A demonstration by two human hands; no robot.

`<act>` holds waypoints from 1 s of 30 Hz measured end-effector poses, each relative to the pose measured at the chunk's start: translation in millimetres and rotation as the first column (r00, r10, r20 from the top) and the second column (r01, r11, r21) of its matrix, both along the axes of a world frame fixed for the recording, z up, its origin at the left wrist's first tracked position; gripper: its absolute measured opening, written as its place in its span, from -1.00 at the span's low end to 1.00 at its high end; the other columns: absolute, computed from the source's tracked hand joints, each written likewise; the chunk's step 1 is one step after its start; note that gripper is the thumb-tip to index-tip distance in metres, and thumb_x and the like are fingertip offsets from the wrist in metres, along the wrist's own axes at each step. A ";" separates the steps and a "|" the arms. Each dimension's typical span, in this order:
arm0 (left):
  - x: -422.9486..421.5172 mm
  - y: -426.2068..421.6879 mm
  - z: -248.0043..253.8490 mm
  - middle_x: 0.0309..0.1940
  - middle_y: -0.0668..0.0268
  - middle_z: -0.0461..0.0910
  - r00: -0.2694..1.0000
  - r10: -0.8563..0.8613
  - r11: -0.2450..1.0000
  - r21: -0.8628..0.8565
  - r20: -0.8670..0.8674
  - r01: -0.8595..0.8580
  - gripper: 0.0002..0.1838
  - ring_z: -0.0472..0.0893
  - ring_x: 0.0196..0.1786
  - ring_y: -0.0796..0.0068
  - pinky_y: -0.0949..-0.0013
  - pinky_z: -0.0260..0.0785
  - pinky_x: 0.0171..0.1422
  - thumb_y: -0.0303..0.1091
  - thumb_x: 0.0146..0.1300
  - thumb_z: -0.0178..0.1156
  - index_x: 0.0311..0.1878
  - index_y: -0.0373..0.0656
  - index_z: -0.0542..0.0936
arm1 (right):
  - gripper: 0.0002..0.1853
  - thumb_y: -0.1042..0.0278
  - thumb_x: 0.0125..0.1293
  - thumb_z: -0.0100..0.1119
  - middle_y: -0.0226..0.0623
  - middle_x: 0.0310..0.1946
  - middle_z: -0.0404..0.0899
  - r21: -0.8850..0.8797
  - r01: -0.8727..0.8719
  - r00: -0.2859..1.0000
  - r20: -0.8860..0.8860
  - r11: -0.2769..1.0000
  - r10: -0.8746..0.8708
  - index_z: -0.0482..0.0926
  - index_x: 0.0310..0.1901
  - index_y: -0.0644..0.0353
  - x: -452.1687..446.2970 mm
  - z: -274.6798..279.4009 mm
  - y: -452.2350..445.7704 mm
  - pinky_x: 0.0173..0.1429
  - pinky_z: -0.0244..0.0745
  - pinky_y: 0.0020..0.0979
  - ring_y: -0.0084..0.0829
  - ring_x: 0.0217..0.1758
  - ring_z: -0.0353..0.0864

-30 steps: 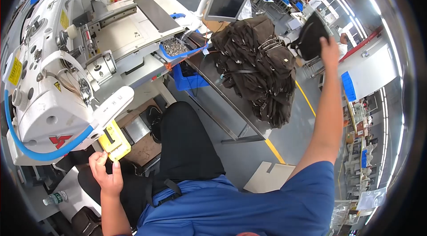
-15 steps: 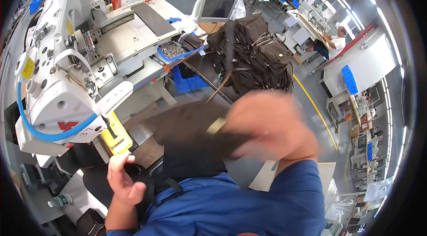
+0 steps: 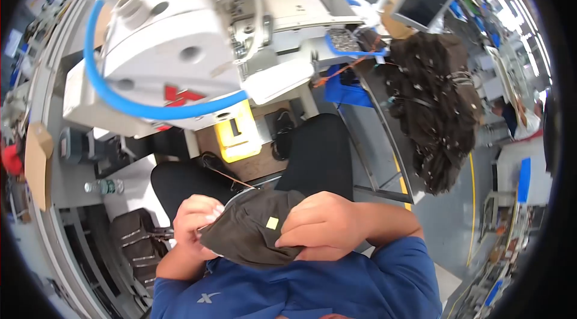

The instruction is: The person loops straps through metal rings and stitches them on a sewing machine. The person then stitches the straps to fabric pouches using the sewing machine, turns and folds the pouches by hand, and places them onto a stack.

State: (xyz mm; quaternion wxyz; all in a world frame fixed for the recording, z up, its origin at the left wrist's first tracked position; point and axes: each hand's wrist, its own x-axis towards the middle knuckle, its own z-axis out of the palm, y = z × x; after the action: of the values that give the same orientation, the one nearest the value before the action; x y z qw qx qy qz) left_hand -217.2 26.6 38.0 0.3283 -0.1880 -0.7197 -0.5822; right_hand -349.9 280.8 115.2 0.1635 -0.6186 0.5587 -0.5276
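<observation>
A dark brown fabric piece [image 3: 243, 235] is stretched between my two hands, close above my lap. It carries a small yellow-green tag [image 3: 272, 223], and a thin tan cord [image 3: 235, 180] runs up from its far edge. My left hand [image 3: 193, 226] is closed on the piece's left edge. On the other side my right hand [image 3: 321, 226] pinches its right edge, with the fingertips curled over the cloth. Part of the edges is hidden under the fingers.
A white sewing machine [image 3: 174, 48] with a blue tube [image 3: 96, 66] stands in front. To the right, a pile of dark brown fabric items [image 3: 430, 108] lies beside a blue tray [image 3: 348, 43] of small metal parts. A bottle [image 3: 104, 187] and a dark bundle [image 3: 138, 241] are at left.
My view has turned down and left. The fabric piece has come down from the right toward my lap. My left hand, open and apart from it before, now grips its left edge.
</observation>
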 end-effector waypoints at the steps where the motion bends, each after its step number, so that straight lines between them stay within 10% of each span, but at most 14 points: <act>1: 2.2 3.0 -3.6 -0.15 0.10 0.59 1.000 0.019 0.995 0.099 0.020 -0.021 -0.58 0.66 -0.14 0.20 0.23 0.59 -0.09 -0.38 0.22 0.51 0.05 -0.26 0.53 | -0.71 0.35 0.25 0.46 -0.22 -0.31 0.57 0.011 0.002 1.000 -0.003 1.000 -0.002 0.61 -0.07 0.26 0.6 -3.8 -0.7 -0.29 0.55 -0.22 -0.14 -0.33 0.63; 9: 1.3 -3.1 0.2 -0.23 0.18 0.47 0.945 0.108 0.994 -0.062 0.307 -0.093 -0.57 0.52 -0.19 0.26 0.31 0.41 -0.09 -0.12 0.15 0.59 -0.28 -0.23 0.56 | -0.67 0.41 0.24 0.48 -0.13 -0.27 0.62 0.088 0.077 0.988 0.124 0.993 -0.088 0.63 -0.03 0.34 -0.9 -42.8 0.5 -0.26 0.58 -0.22 -0.08 -0.31 0.66; 12: -4.3 -2.9 12.4 -0.21 0.21 0.56 0.834 -0.113 0.976 0.216 0.540 -0.008 -0.74 0.57 -0.20 0.37 0.34 0.42 -0.04 -0.32 0.20 0.54 -0.34 -0.18 0.60 | -0.66 0.45 0.24 0.44 -0.12 -0.21 0.67 0.185 0.151 0.971 0.156 0.971 -0.181 0.63 0.03 0.33 -8.3 -51.8 -0.4 -0.16 0.62 -0.30 -0.17 -0.24 0.71; 18: -10.6 9.8 0.0 -0.08 0.35 0.60 0.812 -0.239 0.876 0.480 0.533 -0.057 -0.86 0.52 -0.08 0.68 0.46 0.42 0.07 -0.50 0.48 0.23 0.01 -0.23 0.50 | -0.10 0.12 0.05 0.66 0.03 0.06 0.64 0.145 0.496 0.864 0.018 0.856 -0.503 0.41 0.35 0.38 2.5 -55.3 -10.1 0.18 0.62 -0.23 -0.09 0.08 0.71; 25: -22.0 11.7 0.5 0.10 0.29 0.62 0.688 -0.485 0.819 0.557 0.540 0.140 -0.38 0.58 0.20 0.50 0.32 0.37 0.39 -0.21 0.42 0.36 0.40 -0.39 0.48 | -0.08 0.23 0.04 0.68 0.04 0.09 0.63 0.269 0.558 0.811 0.023 0.785 -0.584 0.37 0.38 0.39 11.6 -63.8 -19.2 0.18 0.63 -0.22 -0.09 0.09 0.71; 30: -14.8 12.0 -14.9 0.35 0.02 0.55 0.472 -0.702 0.642 0.761 0.533 0.097 -0.45 0.56 0.39 0.24 0.15 0.35 0.53 -0.27 0.51 0.16 0.41 -0.45 0.41 | -0.13 0.35 0.06 0.63 0.03 0.10 0.62 0.202 0.485 0.862 0.054 0.851 -0.504 0.38 0.38 0.38 15.3 -62.1 -24.0 0.19 0.62 -0.22 -0.08 0.10 0.70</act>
State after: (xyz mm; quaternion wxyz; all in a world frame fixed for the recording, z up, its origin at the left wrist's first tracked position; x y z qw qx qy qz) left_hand -232.0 38.6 23.1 -0.1465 0.0408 -0.4691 -0.8699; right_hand -334.6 256.8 53.1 0.1067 -0.4078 0.7354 -0.5306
